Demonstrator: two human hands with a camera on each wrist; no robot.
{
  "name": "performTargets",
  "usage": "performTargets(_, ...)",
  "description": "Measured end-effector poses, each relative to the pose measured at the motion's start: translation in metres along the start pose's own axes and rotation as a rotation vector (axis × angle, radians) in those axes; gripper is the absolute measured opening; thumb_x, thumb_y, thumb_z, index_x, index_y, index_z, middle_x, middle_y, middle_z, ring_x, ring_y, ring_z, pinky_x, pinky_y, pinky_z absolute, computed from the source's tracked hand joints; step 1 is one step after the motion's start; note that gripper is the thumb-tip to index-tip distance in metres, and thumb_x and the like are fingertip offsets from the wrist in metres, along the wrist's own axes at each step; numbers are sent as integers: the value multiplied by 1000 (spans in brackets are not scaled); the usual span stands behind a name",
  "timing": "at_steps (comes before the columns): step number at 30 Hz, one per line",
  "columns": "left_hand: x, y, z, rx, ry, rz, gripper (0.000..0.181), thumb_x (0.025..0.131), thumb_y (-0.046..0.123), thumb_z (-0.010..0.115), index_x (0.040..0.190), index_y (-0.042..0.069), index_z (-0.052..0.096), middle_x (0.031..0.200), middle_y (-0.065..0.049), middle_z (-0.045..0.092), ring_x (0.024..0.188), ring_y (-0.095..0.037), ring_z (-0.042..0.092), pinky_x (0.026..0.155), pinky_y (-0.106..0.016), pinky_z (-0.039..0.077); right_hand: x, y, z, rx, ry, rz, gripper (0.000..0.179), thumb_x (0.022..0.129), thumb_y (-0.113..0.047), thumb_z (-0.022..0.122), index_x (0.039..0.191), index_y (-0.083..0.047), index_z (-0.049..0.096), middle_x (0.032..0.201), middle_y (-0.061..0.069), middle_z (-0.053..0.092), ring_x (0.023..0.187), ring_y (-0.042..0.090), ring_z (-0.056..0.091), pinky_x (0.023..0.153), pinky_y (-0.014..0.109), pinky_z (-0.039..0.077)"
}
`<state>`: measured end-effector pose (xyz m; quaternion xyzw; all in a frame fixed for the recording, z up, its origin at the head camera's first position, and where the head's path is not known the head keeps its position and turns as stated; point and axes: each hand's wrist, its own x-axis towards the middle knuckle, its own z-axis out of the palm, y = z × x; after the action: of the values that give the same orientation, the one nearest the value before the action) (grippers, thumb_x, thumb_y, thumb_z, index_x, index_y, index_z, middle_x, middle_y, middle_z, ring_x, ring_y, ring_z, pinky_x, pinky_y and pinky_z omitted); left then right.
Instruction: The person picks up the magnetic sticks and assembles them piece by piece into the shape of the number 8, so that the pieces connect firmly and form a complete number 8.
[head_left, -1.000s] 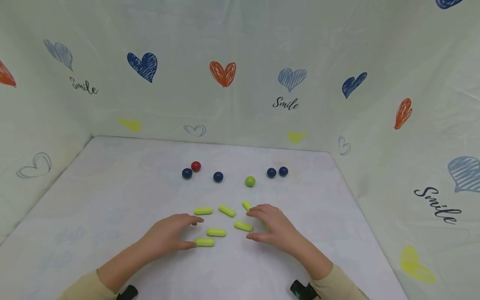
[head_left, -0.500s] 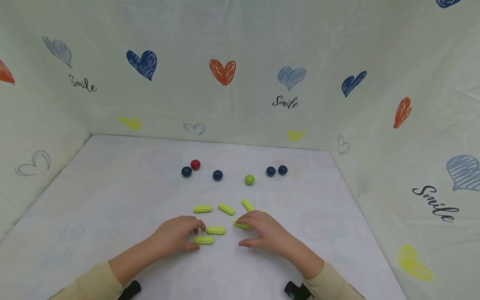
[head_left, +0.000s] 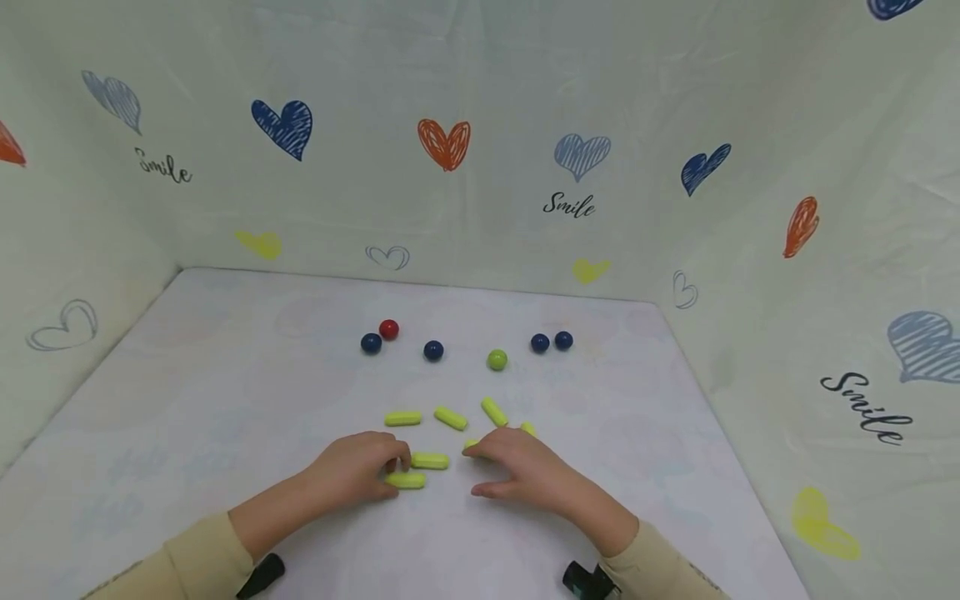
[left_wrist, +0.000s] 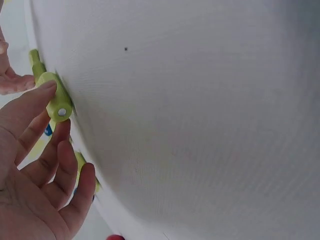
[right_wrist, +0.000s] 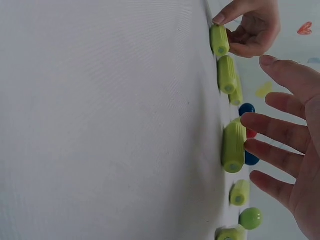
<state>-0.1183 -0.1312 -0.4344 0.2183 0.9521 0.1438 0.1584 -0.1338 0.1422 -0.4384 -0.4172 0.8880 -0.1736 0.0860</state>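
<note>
My left hand (head_left: 348, 469) pinches the left end of the nearest yellow-green rod (head_left: 408, 481), which lies on the white table. In the left wrist view, the thumb lies along this ribbed rod (left_wrist: 61, 102), whose end has a pale round spot; the fingertips are on its other side. A second rod (head_left: 431, 461) lies just behind it, beside the left fingertips. My right hand (head_left: 528, 473) holds nothing; its fingers are spread and reach over another rod (head_left: 470, 443), mostly hidden in the head view. The right wrist view shows that rod (right_wrist: 234, 150) right at the fingertips.
Farther back lie more rods, among them a left one (head_left: 403, 418), a middle one (head_left: 450, 418) and a slanted one (head_left: 494, 412). Beyond them are a red ball (head_left: 388, 330), a green ball (head_left: 497, 359) and several dark blue balls (head_left: 433, 351). A heart-printed curtain surrounds the table.
My left hand has come down and closed its fingers and thumb on the nearest rod. My right hand has moved left and toward me, uncovering the slanted rod and covering another.
</note>
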Motion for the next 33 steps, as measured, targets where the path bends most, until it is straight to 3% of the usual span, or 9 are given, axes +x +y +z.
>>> performTargets(8,3,2,0,1,-31,-19,25,73,22,87,88,23,67,73,12,49,69,-8,45,66,-30,43,5,0,-6,-23,-38,40,43,88,-35,73,124,-14,66,114,-6,66,106,8,58,93,30,45)
performTargets(18,5,4,-5,-38,-38,-13,21,75,19,84,88,21,68,76,11,52,71,-10,47,69,-32,45,13,0,-20,44,-16,119,42,88,-32,74,124,-13,66,118,-7,65,112,13,58,98,33,44)
performTargets(27,9,5,-24,0,40,-6,20,77,18,83,89,21,68,79,10,54,73,-11,49,68,-31,46,27,8,-37,145,57,126,44,89,-28,73,128,-10,62,118,-2,65,112,18,58,96,36,45)
performTargets(33,20,2,-38,1,80,9,23,77,16,84,94,18,69,82,9,57,75,-11,52,71,-29,49,42,19,-47,169,107,134,43,90,-26,72,128,-10,62,116,-1,66,110,18,58,94,37,47)
